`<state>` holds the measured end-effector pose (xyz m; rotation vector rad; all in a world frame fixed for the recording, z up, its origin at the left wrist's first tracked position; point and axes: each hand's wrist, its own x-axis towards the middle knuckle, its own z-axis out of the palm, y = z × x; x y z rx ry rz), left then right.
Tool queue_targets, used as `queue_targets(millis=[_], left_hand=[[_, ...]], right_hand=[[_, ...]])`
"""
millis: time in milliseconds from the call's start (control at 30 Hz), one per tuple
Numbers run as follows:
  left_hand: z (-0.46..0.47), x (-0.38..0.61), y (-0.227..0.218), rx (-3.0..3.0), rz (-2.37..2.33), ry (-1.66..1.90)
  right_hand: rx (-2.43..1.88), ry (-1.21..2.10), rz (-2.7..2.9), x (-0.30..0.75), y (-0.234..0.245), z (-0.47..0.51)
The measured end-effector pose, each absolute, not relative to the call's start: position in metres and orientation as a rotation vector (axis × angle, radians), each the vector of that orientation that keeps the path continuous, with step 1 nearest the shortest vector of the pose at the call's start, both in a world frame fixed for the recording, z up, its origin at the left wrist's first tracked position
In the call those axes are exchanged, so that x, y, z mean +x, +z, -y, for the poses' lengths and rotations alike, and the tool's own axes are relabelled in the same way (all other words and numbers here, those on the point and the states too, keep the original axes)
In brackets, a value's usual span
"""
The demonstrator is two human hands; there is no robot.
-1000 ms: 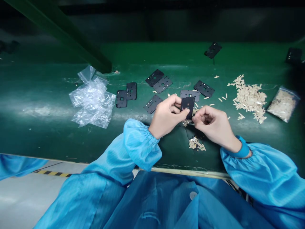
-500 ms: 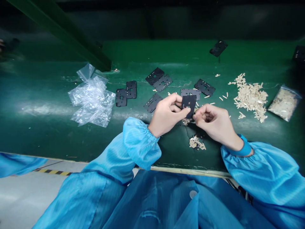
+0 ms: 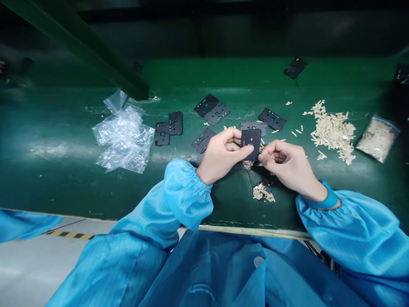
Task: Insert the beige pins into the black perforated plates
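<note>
My left hand (image 3: 220,155) holds a black perforated plate (image 3: 251,143) upright between thumb and fingers. My right hand (image 3: 283,164) is pinched closed at the plate's lower right edge, and whatever lies between its fingertips is too small to make out. Several similar black plates lie just beyond my hands, the nearest (image 3: 253,127) partly behind the held plate. A small heap of beige strips (image 3: 263,193) lies below my hands, and a larger heap (image 3: 334,132) lies to the right.
A crumpled clear plastic bag pile (image 3: 123,138) lies on the green bench surface (image 3: 64,179) at left. A clear bag of beige strips (image 3: 378,138) sits at right. A green beam (image 3: 79,44) crosses the upper left. Yellow-black floor tape (image 3: 68,234) shows below the bench edge.
My hands and the held plate have barely moved. The far black plate at the back has shifted to the right.
</note>
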<state>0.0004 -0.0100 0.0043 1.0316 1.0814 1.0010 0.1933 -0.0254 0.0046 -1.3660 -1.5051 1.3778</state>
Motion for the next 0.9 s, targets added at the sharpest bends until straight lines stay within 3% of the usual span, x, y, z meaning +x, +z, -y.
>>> queue_targets(millis=[900], left_hand=[[0.01,-0.006,0.007,0.739,-0.865,0.875]], right_hand=[[-1.012,1.895,1.153,0.199,0.003,0.027]])
